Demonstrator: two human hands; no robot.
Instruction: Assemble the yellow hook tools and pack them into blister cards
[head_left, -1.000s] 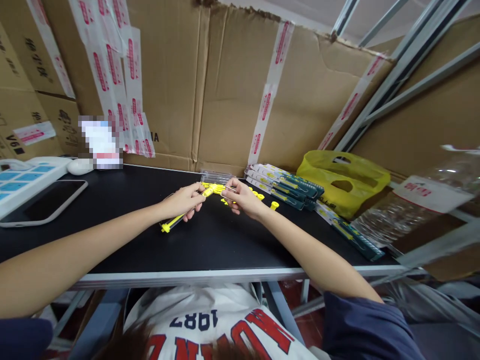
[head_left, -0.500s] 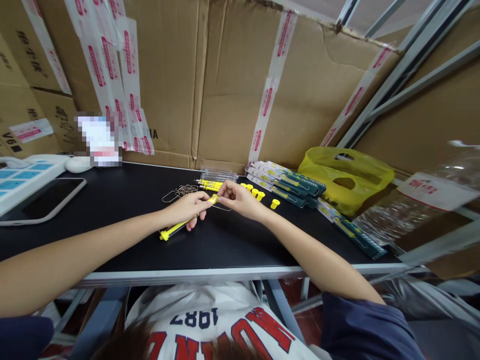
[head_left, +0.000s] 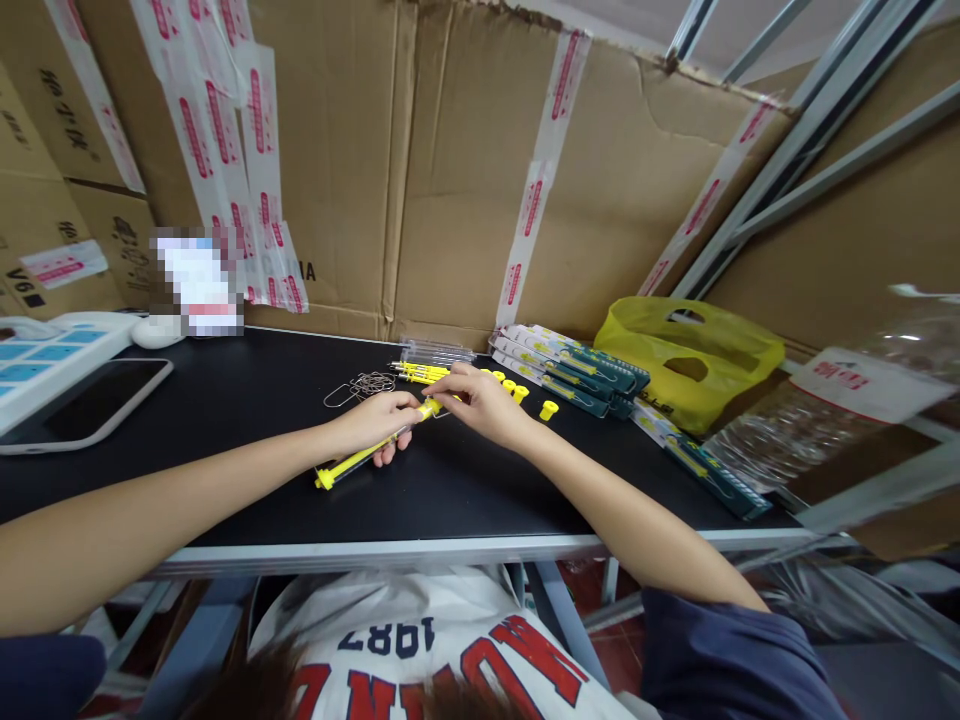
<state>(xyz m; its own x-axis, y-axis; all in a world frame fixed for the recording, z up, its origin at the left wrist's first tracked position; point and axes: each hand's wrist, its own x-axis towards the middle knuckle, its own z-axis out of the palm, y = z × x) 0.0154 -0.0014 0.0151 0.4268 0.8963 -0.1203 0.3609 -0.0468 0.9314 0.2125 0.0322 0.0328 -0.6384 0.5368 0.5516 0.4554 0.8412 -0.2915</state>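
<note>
My left hand (head_left: 384,418) is closed round a slim clear tube with a yellow rod inside and a yellow end piece, which looks like a tubular spring scale (head_left: 352,465). It slants, its lower end toward me. At its upper yellow end, my right hand (head_left: 472,400) pinches with thumb and forefinger; a thin wire hook (head_left: 441,414) shows beneath these fingers, partly hidden. Just behind the hands lie several yellow rods (head_left: 420,372), clear tubes (head_left: 439,350) and a tangle of wire hooks (head_left: 367,384). Several yellow caps (head_left: 549,410) stand right of my right hand.
Stacked green-and-white boxes (head_left: 570,365) lie at the back right, with another box (head_left: 705,460) nearer me. Beyond are a yellow plastic bag (head_left: 690,350) and a large clear bottle (head_left: 810,410). On the left, a phone (head_left: 90,400) lies by a white power strip (head_left: 67,350). Cardboard (head_left: 450,180) walls the back.
The fingers of my right hand have shifted slightly down and left over the tube's upper end. The tube's lower end has dipped a little toward me.
</note>
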